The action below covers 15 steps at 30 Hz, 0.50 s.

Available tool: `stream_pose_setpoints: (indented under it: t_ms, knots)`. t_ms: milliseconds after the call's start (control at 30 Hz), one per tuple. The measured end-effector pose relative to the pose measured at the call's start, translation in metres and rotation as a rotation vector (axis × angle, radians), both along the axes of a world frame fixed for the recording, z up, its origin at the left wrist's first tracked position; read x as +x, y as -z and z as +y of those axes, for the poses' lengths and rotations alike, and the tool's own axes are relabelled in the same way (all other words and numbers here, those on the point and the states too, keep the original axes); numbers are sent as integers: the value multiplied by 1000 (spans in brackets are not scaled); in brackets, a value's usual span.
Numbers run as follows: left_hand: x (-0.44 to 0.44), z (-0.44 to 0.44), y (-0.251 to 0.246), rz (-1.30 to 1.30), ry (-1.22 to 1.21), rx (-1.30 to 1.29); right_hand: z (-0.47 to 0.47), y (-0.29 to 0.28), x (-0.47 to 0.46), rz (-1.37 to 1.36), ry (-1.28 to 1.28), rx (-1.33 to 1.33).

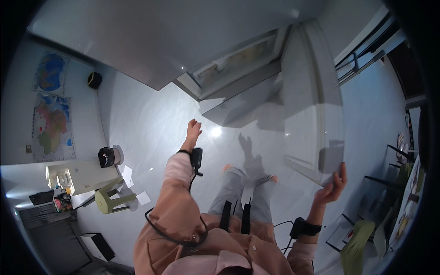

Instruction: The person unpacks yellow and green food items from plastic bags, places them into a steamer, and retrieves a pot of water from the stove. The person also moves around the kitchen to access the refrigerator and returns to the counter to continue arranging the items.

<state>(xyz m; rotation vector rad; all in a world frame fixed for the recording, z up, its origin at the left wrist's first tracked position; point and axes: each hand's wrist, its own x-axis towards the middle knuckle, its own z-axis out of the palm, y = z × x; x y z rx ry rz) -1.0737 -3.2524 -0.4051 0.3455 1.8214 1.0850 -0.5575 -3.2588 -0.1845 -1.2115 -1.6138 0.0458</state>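
Note:
An appliance, seemingly a refrigerator (144, 48), stands before me with a lower door (302, 103) swung out to the right. Inside the compartment, a clear-fronted drawer (237, 62) shows blurred pale and brownish contents. My right hand (331, 189) holds the door's outer edge near its corner, the fingertips partly behind it. My left hand (194, 132) hangs over the floor left of the opening, holding nothing, its fingers slightly bent and apart. Both wrists wear black strapped devices with cables.
A green stool (108, 201) stands on the left by white papers (128, 176) and a lined waste bin (108, 157) on the floor. Green chairs (357, 240) and a table (405, 206) are at the right. My feet are below the door opening.

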Motion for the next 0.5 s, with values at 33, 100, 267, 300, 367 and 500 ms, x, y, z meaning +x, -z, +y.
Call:
stream_pose_setpoints:
  t_ms: [33, 100, 267, 300, 367, 500]
  knots:
    - [-10, 10, 14, 106, 21, -31, 1, 1, -1, -21, 2, 38]
    - [-21, 37, 39, 252, 94, -38, 6, 5, -1, -25, 48, 57]
    - [-36, 70, 73, 389, 208, 30, 1, 8, -4, -30, 124, 117]
    - [-36, 77, 80, 428, 233, 38, 7, 12, -3, -32, 126, 109]
    - [-38, 72, 86, 482, 267, 97, 1, 10, -9, -60, 129, 109]
    - [-47, 67, 95, 442, 349, 110, -7, 7, -30, -117, 132, 105]
